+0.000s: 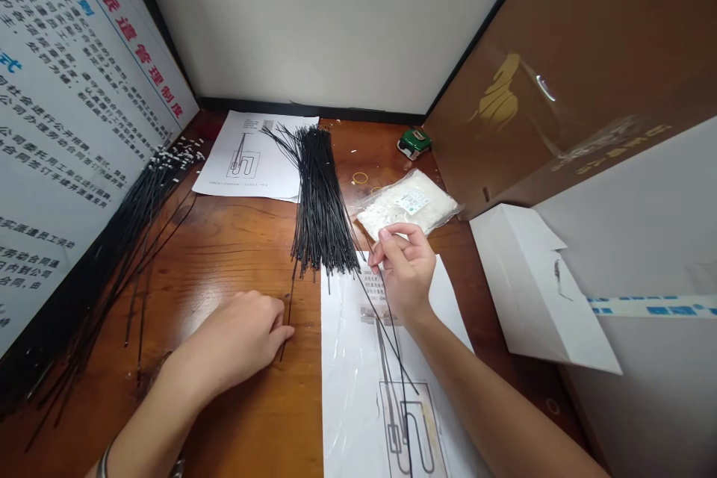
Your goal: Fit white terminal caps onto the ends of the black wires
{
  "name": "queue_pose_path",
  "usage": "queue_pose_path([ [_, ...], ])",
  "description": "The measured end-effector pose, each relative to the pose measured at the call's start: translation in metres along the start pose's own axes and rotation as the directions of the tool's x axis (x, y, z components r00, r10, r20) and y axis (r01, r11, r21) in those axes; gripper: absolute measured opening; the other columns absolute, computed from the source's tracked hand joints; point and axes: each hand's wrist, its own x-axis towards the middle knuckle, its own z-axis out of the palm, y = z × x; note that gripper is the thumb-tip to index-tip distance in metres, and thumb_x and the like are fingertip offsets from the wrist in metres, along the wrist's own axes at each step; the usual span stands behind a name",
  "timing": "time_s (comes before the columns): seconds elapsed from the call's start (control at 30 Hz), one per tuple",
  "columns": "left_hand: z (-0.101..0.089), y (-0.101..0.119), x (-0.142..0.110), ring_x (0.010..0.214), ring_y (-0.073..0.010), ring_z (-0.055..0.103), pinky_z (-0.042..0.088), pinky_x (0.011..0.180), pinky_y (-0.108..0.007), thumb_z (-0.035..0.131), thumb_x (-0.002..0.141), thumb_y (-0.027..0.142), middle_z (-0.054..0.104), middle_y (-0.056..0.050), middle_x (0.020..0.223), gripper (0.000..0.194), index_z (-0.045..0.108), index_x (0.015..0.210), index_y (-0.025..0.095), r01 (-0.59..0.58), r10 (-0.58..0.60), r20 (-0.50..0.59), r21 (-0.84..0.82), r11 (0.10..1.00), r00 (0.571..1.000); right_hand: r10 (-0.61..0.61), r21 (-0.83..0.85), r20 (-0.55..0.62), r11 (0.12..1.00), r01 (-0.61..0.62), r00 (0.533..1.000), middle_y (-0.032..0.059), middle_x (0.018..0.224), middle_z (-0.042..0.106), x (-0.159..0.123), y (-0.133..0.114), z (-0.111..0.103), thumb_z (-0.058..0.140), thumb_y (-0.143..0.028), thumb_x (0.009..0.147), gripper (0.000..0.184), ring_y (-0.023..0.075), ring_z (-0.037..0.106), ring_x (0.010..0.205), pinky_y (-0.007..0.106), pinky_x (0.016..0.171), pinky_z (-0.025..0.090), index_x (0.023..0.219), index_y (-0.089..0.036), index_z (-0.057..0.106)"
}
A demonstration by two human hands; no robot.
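My right hand [406, 269] is closed in a pinch above the printed sheet, with a thin black wire [396, 340] running down from its fingers over the drawing. My left hand [246, 336] lies low over the table with its fingers curled in. A single black wire [292, 291] passes at its thumb tip, sticking out of the bundle; the fingertips are partly hidden. Between and beyond the hands lies a thick bundle of black wires [319, 202]. Under my right hand is a printed sheet [347, 388] with a line drawing of a looped wire.
A clear bag of small white parts [414, 202] lies behind my right hand, with a green tape measure [413, 143] farther back. Another drawing sheet [218, 172] is at the back. Black wires with white ends [140, 202] lean along the left panel. A white box [526, 284] stands right.
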Motion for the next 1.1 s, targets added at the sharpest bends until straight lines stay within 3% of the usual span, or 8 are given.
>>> queue_pose_path([
  [0.07, 0.001, 0.002, 0.012, 0.060, -0.0216, 0.057, 0.029, 0.055, -0.029, 0.048, 0.087, 0.033, 0.065, -0.007, 0.065, 0.028, 0.058, 0.063, 0.021, -0.019, 0.018, -0.026, -0.029, 0.999, 0.999, -0.006, -0.004, 0.014, 1.000, 0.006, 1.000, -0.0078, 0.045, 0.051, -0.002, 0.000, 0.001, 0.068, -0.034, 0.079, 0.019, 0.0105, 0.047, 0.041, 0.022, 0.039, 0.036, 0.080, -0.022, 0.053],
  [0.23, -0.008, 0.004, 0.042, 0.066, -0.0226, 0.058, 0.030, 0.058, -0.028, 0.040, 0.091, 0.039, 0.066, -0.008, 0.073, 0.031, 0.058, 0.073, 0.020, 0.051, -0.061, -0.328, -0.040, 0.998, 0.943, 0.007, 0.024, -0.001, 1.000, -0.007, 1.000, -0.0075, 0.044, 0.052, -0.004, -0.002, 0.000, 0.069, -0.034, 0.077, 0.020, 0.0103, 0.047, 0.041, 0.021, 0.039, 0.035, 0.079, -0.022, 0.054],
  [0.33, -0.015, -0.005, 0.034, 0.061, -0.0203, 0.056, 0.029, 0.055, -0.027, 0.061, 0.075, 0.053, 0.066, -0.003, 0.069, 0.031, 0.058, 0.071, 0.022, 0.024, -0.034, -0.167, -0.064, 0.998, 0.985, 0.015, 0.022, -0.015, 1.000, -0.015, 1.000, -0.0075, 0.043, 0.051, -0.003, -0.005, -0.001, 0.070, -0.034, 0.075, 0.020, 0.0103, 0.047, 0.041, 0.022, 0.040, 0.036, 0.078, -0.022, 0.055],
  [0.43, -0.019, -0.015, 0.022, 0.058, -0.0190, 0.053, 0.026, 0.051, -0.026, 0.075, 0.057, 0.050, 0.064, 0.001, 0.064, 0.032, 0.060, 0.066, 0.024, 0.035, -0.035, 0.013, -0.006, 0.999, 0.999, 0.004, 0.017, -0.010, 1.000, -0.004, 1.000, -0.0080, 0.042, 0.050, -0.003, -0.005, -0.001, 0.070, -0.034, 0.075, 0.021, 0.0100, 0.045, 0.039, 0.022, 0.040, 0.036, 0.078, -0.022, 0.054],
  [0.7, -0.033, -0.015, 0.058, 0.047, -0.0155, 0.049, 0.027, 0.048, -0.025, 0.074, 0.060, 0.046, 0.059, 0.001, 0.047, 0.031, 0.058, 0.048, 0.022, 0.030, -0.021, 0.117, -0.078, 0.996, 0.993, -0.062, 0.002, 0.039, 0.998, 0.062, 0.997, -0.0093, 0.041, 0.048, -0.008, -0.006, -0.003, 0.069, -0.035, 0.077, 0.020, 0.0097, 0.044, 0.038, 0.023, 0.042, 0.037, 0.079, -0.022, 0.054],
  [0.83, -0.035, -0.002, 0.065, 0.050, -0.0164, 0.052, 0.029, 0.050, -0.026, 0.065, 0.071, 0.046, 0.063, -0.003, 0.051, 0.033, 0.061, 0.050, 0.021, 0.013, -0.020, -0.085, -0.084, 0.996, 0.996, -0.089, 0.026, 0.001, 0.996, 0.089, 0.996, -0.0090, 0.041, 0.049, -0.009, -0.009, -0.007, 0.070, -0.034, 0.077, 0.020, 0.0092, 0.043, 0.037, 0.023, 0.042, 0.035, 0.078, -0.022, 0.054],
  [0.97, -0.015, 0.033, 0.051, 0.059, -0.0185, 0.057, 0.033, 0.057, -0.027, 0.059, 0.079, 0.039, 0.067, -0.003, 0.065, 0.019, 0.069, 0.084, 0.023, -0.214, 0.183, -0.272, -0.090, 0.973, 0.945, -0.122, 0.039, -0.040, 0.992, 0.124, 0.992, -0.0099, 0.041, 0.046, -0.007, -0.009, -0.012, 0.070, -0.033, 0.077, 0.020, 0.0085, 0.042, 0.036, 0.023, 0.042, 0.034, 0.079, -0.022, 0.054],
  [1.1, 0.013, 0.065, 0.047, 0.065, -0.0225, 0.060, 0.037, 0.062, -0.030, 0.052, 0.079, 0.018, 0.068, -0.006, 0.071, 0.031, 0.068, 0.104, 0.023, -0.470, 0.466, -0.169, 0.017, 0.883, 0.869, -0.129, 0.051, -0.052, 0.990, 0.132, 0.990, -0.0103, 0.040, 0.045, -0.004, -0.006, -0.016, 0.071, -0.034, 0.076, 0.021, 0.0080, 0.040, 0.035, 0.022, 0.041, 0.034, 0.079, -0.022, 0.054],
])
